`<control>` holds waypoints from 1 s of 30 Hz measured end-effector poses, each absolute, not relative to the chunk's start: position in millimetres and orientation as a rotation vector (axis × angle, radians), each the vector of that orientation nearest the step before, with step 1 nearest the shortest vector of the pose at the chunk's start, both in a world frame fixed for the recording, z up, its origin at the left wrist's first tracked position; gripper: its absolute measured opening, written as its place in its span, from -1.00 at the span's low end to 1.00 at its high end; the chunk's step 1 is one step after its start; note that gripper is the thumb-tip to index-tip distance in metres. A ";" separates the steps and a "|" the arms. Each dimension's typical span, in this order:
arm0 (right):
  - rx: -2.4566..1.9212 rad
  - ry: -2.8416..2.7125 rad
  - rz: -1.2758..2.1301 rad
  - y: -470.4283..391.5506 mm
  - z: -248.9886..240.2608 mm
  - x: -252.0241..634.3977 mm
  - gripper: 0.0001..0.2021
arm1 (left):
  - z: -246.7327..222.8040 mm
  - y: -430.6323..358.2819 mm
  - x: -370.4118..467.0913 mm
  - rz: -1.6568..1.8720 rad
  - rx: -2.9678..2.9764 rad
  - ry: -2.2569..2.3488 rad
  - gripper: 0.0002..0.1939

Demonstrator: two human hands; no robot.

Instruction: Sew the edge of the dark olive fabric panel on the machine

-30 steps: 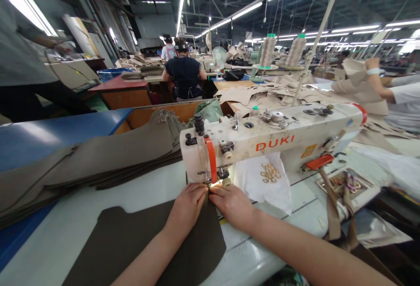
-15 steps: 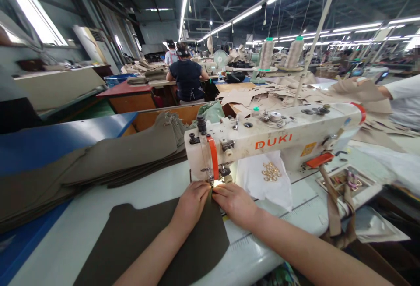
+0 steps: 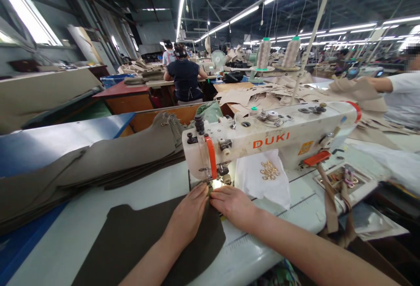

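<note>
A flat dark olive-brown cut fabric panel (image 3: 141, 242) is being fed under the needle of the cream "DUKI" sewing machine (image 3: 262, 141), its far edge pressed down by the flattened, ungripping left hand (image 3: 188, 213) and right hand (image 3: 234, 205). Judged next: steady forward feeding, fingertips clear of the needle. Open white tabletop (image 3: 78, 220) lies leftward; stacked taupe fabric pieces (image 3: 98, 163) sit well apart.

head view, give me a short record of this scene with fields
left hand: left hand flat on dark panel, fingertips at the needle
right hand: right hand pressing the panel edge beside the left hand
machine: white DUKI machine
table: pale table, panel stack at left
cloth: white cloth with gold rings
others: person seated ahead
</note>
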State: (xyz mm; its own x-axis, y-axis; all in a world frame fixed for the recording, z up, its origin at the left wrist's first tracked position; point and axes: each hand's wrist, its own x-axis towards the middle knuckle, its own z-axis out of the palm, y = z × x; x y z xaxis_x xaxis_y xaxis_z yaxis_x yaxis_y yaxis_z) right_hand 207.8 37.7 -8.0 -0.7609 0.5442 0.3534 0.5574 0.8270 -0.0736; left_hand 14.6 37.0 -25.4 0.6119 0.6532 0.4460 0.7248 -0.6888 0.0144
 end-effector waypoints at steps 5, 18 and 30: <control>-0.825 -2.624 -0.082 38.8 -8.8 206.4 -0.91 | -18.2 36.5 17.5 -0.589 -2.626 -1.122 -0.62; -0.871 -2.650 0.002 43.4 -6.4 206.0 -0.90 | -15.7 43.2 17.4 -0.616 -2.629 -1.156 -0.63; -0.854 -2.676 0.018 45.6 -1.1 204.8 -0.92 | -11.0 43.1 20.6 -0.585 -2.606 -1.118 -0.62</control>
